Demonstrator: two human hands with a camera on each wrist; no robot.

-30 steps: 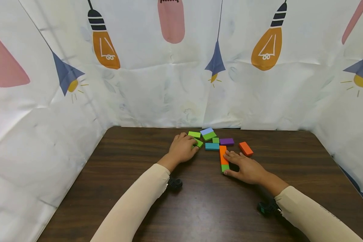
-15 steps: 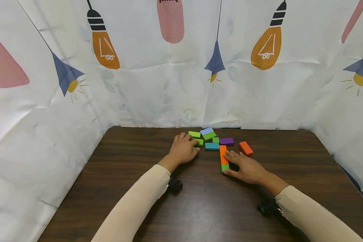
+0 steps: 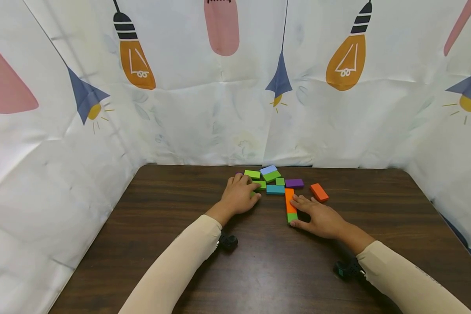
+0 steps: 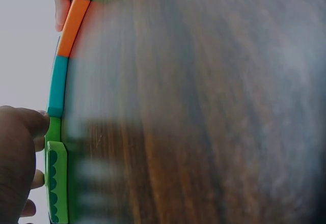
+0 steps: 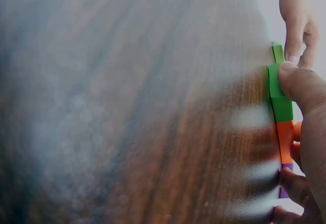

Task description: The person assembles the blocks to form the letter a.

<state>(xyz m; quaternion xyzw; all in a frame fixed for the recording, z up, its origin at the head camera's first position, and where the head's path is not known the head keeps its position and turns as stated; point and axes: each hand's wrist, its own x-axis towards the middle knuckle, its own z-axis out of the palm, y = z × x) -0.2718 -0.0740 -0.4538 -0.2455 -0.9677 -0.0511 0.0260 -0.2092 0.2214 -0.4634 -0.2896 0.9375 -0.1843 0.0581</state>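
Surface (image 3: 259,279): dark brown wood grain, far corners rounded, a pale sheen toward the front.
White sheeting (image 3: 227,117): creased, hanging behind it and, from here, down both sides.
Print: orange bulbs (image 3: 137,64), blue lamps (image 3: 280,78), pink rounded shapes (image 3: 221,30).

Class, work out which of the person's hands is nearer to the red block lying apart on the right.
Right. The right hand is just on the near side of the red block; the left hand is well to its left, at the green blocks.
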